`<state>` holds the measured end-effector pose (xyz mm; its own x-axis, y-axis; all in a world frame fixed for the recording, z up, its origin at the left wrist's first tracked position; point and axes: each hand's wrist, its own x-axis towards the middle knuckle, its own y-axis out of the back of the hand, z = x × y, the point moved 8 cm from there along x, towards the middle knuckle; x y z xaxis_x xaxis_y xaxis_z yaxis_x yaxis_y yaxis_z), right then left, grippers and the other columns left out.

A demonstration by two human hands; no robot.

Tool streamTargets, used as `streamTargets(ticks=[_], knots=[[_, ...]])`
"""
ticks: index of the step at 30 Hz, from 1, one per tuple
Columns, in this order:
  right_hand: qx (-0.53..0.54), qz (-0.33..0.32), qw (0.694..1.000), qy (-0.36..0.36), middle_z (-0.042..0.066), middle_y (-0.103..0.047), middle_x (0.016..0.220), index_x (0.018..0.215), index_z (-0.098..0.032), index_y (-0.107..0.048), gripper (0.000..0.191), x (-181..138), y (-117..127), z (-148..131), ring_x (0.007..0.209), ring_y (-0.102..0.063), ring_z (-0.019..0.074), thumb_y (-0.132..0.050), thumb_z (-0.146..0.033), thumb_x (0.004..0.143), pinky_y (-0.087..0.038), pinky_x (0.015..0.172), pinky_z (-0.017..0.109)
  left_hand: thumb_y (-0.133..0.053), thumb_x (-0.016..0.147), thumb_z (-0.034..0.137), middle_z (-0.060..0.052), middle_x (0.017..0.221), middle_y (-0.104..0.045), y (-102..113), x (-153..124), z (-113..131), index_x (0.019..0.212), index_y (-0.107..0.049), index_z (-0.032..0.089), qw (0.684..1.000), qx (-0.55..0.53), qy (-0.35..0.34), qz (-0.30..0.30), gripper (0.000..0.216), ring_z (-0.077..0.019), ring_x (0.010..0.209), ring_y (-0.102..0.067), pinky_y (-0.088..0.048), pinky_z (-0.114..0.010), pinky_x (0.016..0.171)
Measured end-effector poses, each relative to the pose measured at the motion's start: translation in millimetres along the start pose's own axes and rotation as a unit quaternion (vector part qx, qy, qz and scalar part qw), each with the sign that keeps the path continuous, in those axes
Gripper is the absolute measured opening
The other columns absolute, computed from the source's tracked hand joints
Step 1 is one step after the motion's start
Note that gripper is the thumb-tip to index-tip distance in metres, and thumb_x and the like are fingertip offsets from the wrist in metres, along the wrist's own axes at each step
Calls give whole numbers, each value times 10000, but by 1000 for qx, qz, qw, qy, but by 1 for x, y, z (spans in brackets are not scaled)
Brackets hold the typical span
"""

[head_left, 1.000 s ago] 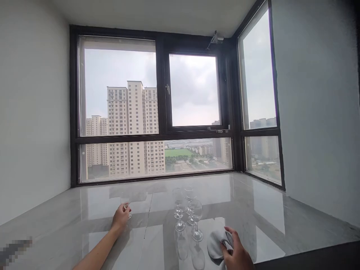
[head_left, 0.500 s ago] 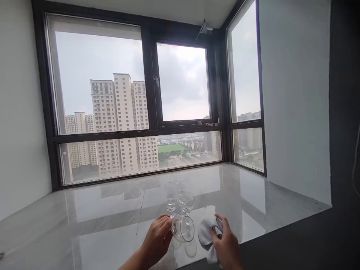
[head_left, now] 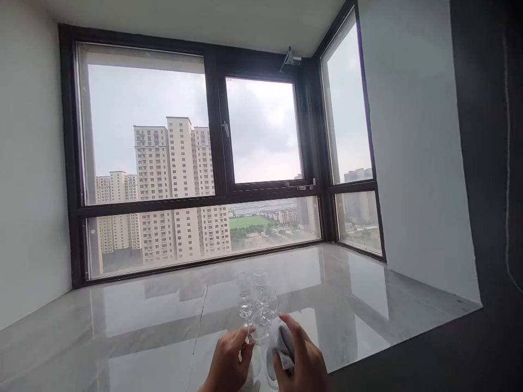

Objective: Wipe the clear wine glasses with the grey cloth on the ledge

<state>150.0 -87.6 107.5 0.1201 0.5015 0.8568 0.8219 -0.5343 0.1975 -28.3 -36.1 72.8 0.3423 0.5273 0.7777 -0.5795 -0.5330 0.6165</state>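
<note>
The clear, round glass with a stem [head_left: 259, 337] is between the two hands, pinched in the fingers of the left hand [head_left: 230, 356]. The right hand [head_left: 301, 356] has its fingers around a soft, pale grey cloth [head_left: 283, 343], right by the glass; I can't tell if they touch. More clear stemmed glasses [head_left: 245, 309] stand just behind on the shiny grey window ledge [head_left: 151, 326].

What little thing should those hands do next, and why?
Maybe ease the cloth gently against the held glass: the left hand pinches that glass, the right hand has the cloth close beside it, and other glasses stand just behind, so small moves look safest.
</note>
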Motion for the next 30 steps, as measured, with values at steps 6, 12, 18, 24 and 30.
streamTargets(ticks=[6,12,18,24,30], knots=[[11,-60,998,-4,113,-714,1135,1371,-220,-518,596,0,-18,-3,1007,-697,293,-489,-218,775,-578,833,386,-558,672,116,-13,562,-661,-21,-3,-1,713,-645,272,994,52,-6,-93,183,-196,549,-644,-440,-298,570],[33,-5,995,-90,104,-682,1220,1359,-257,-493,516,6,-2,14,1079,-679,257,-480,-266,844,-564,864,357,-571,740,162,-9,545,-629,-17,-3,2,681,-619,261,996,28,-16,-84,125,-170,528,-602,-432,-294,587],[62,0,975,-212,73,-731,991,1311,-252,-497,488,-1,-3,45,928,-724,249,-502,-395,845,-564,747,314,-512,920,259,-40,705,-655,2,4,8,773,-639,241,999,-28,-30,4,195,-160,632,-618,-438,-250,584],[161,-48,960,-226,26,-716,831,1292,-232,-490,534,-6,-22,24,740,-707,212,-537,-443,804,-548,692,275,-514,952,338,-60,828,-695,-1,6,-5,813,-701,238,997,-67,35,7,254,-187,770,-658,-491,-264,703],[124,4,964,-235,68,-723,909,1304,-216,-462,567,4,3,24,805,-717,241,-524,-537,841,-554,704,299,-480,957,441,-32,571,-594,-9,2,-37,568,-621,205,984,-55,170,-7,476,-165,561,-547,-426,-269,612]])
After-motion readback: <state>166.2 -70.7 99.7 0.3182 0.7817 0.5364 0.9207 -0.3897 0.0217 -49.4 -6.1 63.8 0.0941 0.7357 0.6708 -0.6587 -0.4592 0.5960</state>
